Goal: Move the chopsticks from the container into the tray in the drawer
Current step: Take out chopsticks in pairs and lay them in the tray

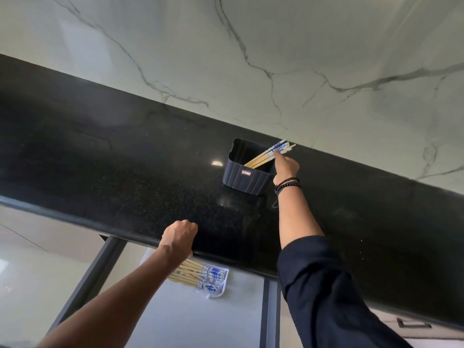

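A dark ribbed container (244,180) stands on the black counter near the wall. Several wooden chopsticks (263,156) with blue-and-white ends lean out of it toward the right. My right hand (286,168) reaches over the container's right side, and its fingertips pinch the patterned ends of those chopsticks. My left hand (179,237) rests on the counter's front edge with its fingers curled, holding nothing. Below that edge, in the open drawer, several more chopsticks (198,275) lie side by side on a white tray (218,293), partly hidden by my left forearm.
The black counter (125,172) runs diagonally across the view, backed by a white marbled wall (251,46). The open drawer has dark frame rails (270,310) and a pale floor. A cabinet handle (411,324) shows at the lower right.
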